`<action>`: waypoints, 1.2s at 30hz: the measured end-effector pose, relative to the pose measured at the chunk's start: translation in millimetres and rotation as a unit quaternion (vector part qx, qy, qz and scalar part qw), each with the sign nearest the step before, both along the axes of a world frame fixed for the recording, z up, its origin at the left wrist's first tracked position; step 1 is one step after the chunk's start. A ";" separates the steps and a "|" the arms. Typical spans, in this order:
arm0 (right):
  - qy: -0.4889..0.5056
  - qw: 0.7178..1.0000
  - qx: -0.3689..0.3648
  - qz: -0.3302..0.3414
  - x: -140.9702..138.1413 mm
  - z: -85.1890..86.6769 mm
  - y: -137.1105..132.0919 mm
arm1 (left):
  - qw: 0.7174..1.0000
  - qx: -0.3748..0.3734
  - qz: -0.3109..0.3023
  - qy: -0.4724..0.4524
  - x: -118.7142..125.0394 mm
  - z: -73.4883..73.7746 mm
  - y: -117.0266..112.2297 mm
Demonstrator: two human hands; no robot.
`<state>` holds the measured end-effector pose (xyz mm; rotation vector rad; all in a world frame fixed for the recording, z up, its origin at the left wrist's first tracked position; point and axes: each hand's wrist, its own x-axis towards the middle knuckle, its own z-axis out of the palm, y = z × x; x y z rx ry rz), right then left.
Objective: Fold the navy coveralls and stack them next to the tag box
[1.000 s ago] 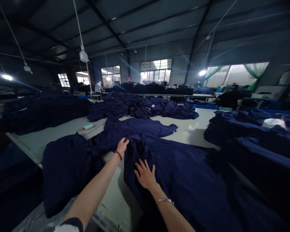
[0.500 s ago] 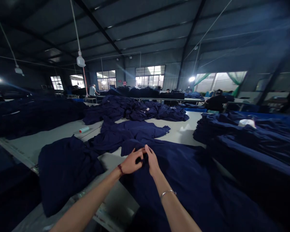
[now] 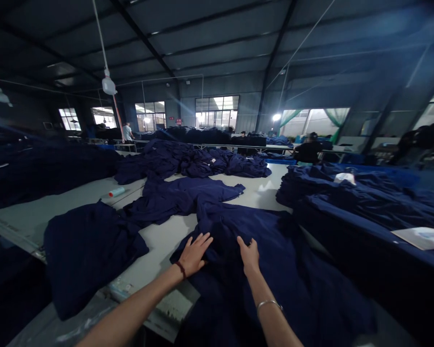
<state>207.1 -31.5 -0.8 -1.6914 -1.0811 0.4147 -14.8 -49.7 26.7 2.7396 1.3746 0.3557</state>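
- A pale tabletop (image 3: 264,192) runs from the left edge across the middle of the frame, most of it under dark cloth.
- A tall stack of navy garments (image 3: 332,219) fills the right side, its layers folded one over another.
- A very dark heap of cloth (image 3: 50,166) covers the middle left; its details are lost in shadow.
- The navy garment (image 3: 285,270) being handled spreads from the centre down to the lower right, creased near the hands.
- A crumpled navy pile (image 3: 195,161) lies just above the centre.
- A bunched navy bundle (image 3: 87,250) hangs over the near edge at lower left.
- The left hand (image 3: 194,253), below the centre, lies palm down on the garment, fingers extended and gripping nothing visible.
- The right hand (image 3: 249,253), a little to its right and apart from it, rests on the same garment with fingers partly bent; whether they pinch cloth cannot be told.
- A whitish sheet (image 3: 425,238) lies on the stack at the right edge.
- A pale green spool with a red end (image 3: 116,192) lies on its side, left of centre.
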 end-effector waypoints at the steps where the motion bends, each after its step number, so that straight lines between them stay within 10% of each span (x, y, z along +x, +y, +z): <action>1: -0.018 1.000 -0.004 -0.025 4.3 -0.5 -2.2 | 1.000 -0.014 -0.002 0.014 0.2 -3.1 1.1; 9: -0.319 0.946 -0.057 0.031 -11.1 25.1 -7.3 | 0.993 -0.018 -0.101 0.063 12.9 -3.3 1.4; 13: -0.231 0.967 -0.104 0.039 -5.1 33.4 3.9 | 0.990 -0.021 -0.113 0.076 13.0 -0.4 3.4; 21: -0.052 0.987 -0.100 -0.110 54.2 20.0 0.0 | 0.997 0.015 0.048 0.055 3.1 -12.0 13.4; 27: -0.057 0.972 -0.053 -0.222 72.7 13.6 -34.5 | 0.987 -0.121 -0.070 0.083 0.6 5.6 18.1; 32: -0.273 0.957 0.038 -0.088 64.1 22.6 -42.2 | 0.995 -0.071 -0.042 -0.063 14.2 21.9 55.7; 36: -0.366 0.928 -0.065 -0.015 58.0 17.5 -35.4 | 0.999 0.020 0.039 -0.029 30.5 22.5 91.4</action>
